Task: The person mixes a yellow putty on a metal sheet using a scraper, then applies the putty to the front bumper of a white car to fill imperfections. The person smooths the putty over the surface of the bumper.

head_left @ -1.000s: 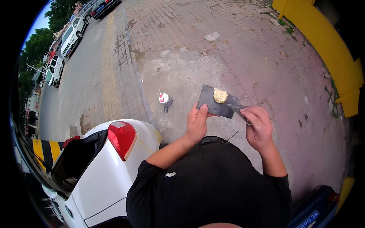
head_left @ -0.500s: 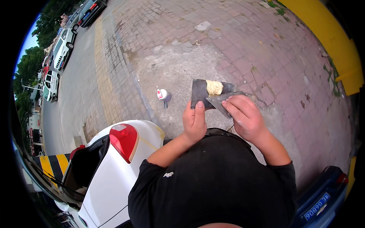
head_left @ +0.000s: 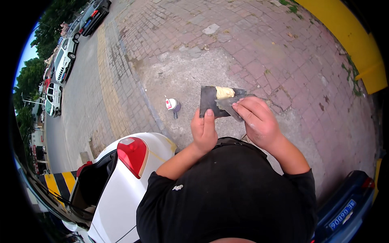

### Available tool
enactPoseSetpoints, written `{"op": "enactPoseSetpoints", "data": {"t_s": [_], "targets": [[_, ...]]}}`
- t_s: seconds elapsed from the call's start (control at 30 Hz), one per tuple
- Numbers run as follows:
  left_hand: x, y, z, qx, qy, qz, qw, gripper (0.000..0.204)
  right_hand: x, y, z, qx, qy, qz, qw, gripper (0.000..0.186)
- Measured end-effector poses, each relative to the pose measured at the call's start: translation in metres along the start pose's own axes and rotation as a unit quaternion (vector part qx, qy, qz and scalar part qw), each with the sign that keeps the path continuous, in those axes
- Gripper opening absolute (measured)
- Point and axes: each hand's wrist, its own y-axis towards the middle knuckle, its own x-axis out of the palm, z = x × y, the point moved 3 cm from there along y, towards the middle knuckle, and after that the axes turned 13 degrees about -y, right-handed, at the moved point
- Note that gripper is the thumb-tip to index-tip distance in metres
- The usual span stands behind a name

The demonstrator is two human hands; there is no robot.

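Observation:
My left hand grips a dark flat mixing board by its near edge, the thumb on top. A lump of cream-coloured putty sits near the board's far edge. In my right hand is a grey putty knife, pinched between thumb and fingers. Its blade lies over the right part of the board, against the near side of the putty. Part of the board is hidden beneath the blade and my right fingers.
A can with a white lid stands on the concrete patch ahead. To my left is a white car with a red tail light and its rear open. A dark blue car is behind on the right. A yellow barrier runs along the far right.
The putty knife has shifted slightly left across the board, its blade now overlapping the putty's near edge. The putty looks more spread and smeared. Both hands keep their holds.

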Motion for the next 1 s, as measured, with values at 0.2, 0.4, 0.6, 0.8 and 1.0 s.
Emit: {"op": "enactPoseSetpoints", "data": {"t_s": [0.2,0.4,0.6,0.8,1.0], "targets": [[-0.012,-0.003,-0.008,0.002,0.046,-0.015,0.999,0.028,0.000,0.001,-0.001,0.012,0.008,-0.005,1.000,0.044],[-0.008,0.000,-0.006,-0.004,0.006,0.004,1.000,0.028,0.005,0.003,-0.002,0.015,0.012,-0.011,1.000,0.044],[-0.011,-0.002,-0.004,0.045,0.072,-0.015,0.996,0.028,0.003,0.008,-0.003,0.024,-0.003,-0.011,1.000,0.045],[-0.007,-0.005,-0.001,0.062,0.050,0.015,0.997,0.024,0.000,0.009,-0.005,0.018,-0.011,0.023,1.000,0.046],[-0.008,-0.005,0.004,0.058,0.024,0.016,0.998,0.024,0.003,0.008,-0.008,0.023,-0.002,0.023,0.999,0.045]]}}
